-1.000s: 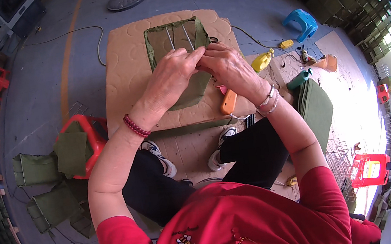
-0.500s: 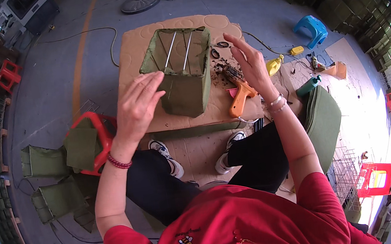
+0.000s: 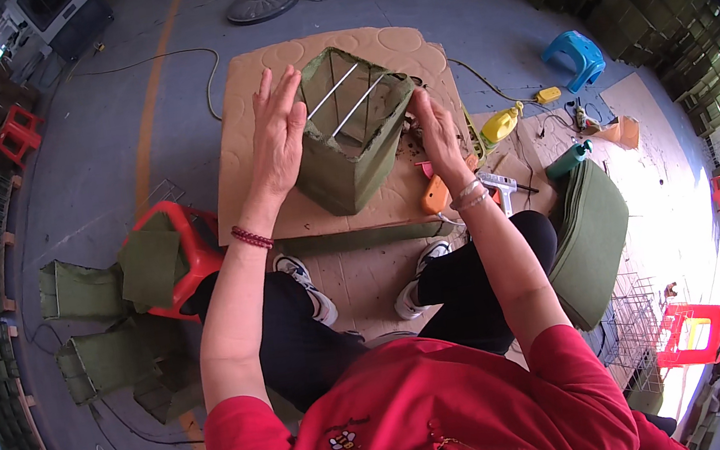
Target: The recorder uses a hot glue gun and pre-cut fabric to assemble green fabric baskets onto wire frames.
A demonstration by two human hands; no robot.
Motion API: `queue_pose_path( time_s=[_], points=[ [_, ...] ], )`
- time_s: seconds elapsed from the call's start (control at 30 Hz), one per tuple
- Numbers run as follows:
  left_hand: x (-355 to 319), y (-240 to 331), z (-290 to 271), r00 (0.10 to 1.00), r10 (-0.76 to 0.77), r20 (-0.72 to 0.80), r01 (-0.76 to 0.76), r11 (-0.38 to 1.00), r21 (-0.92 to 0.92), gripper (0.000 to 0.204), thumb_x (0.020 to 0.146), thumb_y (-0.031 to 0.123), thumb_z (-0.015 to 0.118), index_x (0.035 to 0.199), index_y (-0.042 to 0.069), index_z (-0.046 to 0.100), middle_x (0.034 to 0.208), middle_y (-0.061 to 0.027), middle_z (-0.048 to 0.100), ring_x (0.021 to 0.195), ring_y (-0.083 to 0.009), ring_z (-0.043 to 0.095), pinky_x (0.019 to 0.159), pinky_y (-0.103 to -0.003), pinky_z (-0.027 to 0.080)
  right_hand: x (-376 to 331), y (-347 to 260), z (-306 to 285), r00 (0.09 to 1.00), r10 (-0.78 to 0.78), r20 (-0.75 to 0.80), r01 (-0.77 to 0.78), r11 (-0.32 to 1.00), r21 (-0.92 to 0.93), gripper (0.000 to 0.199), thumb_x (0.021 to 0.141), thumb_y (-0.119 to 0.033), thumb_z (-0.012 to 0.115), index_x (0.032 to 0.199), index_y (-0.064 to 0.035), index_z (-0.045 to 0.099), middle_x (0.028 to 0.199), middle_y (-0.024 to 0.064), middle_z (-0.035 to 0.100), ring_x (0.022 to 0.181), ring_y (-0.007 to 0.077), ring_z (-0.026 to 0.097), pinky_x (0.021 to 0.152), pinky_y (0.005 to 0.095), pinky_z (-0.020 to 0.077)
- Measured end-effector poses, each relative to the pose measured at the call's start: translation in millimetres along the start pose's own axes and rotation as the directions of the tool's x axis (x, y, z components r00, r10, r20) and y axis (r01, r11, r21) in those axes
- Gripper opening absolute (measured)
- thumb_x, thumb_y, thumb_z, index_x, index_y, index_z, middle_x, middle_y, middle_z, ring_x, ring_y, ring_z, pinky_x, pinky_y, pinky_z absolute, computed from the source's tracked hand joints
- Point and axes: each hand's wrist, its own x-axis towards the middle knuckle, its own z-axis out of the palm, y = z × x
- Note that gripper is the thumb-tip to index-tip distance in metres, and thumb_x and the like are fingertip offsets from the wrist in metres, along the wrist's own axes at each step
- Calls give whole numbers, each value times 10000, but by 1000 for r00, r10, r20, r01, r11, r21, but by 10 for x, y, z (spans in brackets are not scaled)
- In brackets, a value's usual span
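Observation:
A green fabric-covered box point(image 3: 352, 180) stands on the cardboard-topped table, its open top toward me and one corner pointing my way. Two thin metal rods point(image 3: 359, 105) run across inside it. My left hand point(image 3: 278, 135) lies along the box's left side, flat, fingers stretched upward. On the opposite side my right hand point(image 3: 436, 133) has its straight fingers against or very close to the right corner; exact contact is unclear. Neither hand grips the box. Partly covered by my right hand and wrist is an orange glue gun point(image 3: 435, 195).
The cardboard table cover point(image 3: 259, 193) has dark crumbs on it. Right of it lie a yellow bottle point(image 3: 502, 123), a teal bottle point(image 3: 568, 160) and stacked green sheets point(image 3: 597, 238). A red stool point(image 3: 198, 252) and green boxes point(image 3: 80, 292) are at left. Cables cross the floor.
The box has turned, so a corner now points at me. My left hand has moved up along its left side, and my right hand has come inward and down to its right side.

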Motion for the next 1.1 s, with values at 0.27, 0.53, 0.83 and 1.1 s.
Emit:
queue_pose_path(
  time_s=[0.27,0.53,0.83,1.1],
  points=[
    [-313,153,-238,865,501,16,-498,855,142,248,785,-24,722,1026,20,677,1047,-97,699,987,-277,677,864,-367,555,-664,-774,204,556,-716,422,798,318,-512,331,713,-74,640,1040,-29,667,1022,79,630,977,244,612,930,440,460],
    [-209,114,-256,820,544,175,-566,817,110,309,721,-64,712,1017,14,667,1000,-90,690,964,-274,670,842,-373,563,-757,-786,505,669,-581,463,700,286,-654,365,684,-90,616,1037,0,638,1013,77,557,1015,233,554,982,458,396],
    [151,153,-357,781,425,458,-439,895,-82,387,757,5,642,1144,26,645,852,-103,633,839,-257,629,742,-373,535,-668,-1096,611,729,-309,611,683,263,-681,252,740,-120,659,965,-7,647,893,72,563,937,239,522,926,395,401],
    [73,275,-564,877,115,467,-13,976,-216,551,840,-4,658,1363,99,522,1281,-126,611,1126,-259,620,978,-385,502,-795,-1099,343,678,-490,548,707,232,-668,531,831,-169,686,1283,49,511,1150,133,635,1082,266,570,1026,452,393]
  ],
)
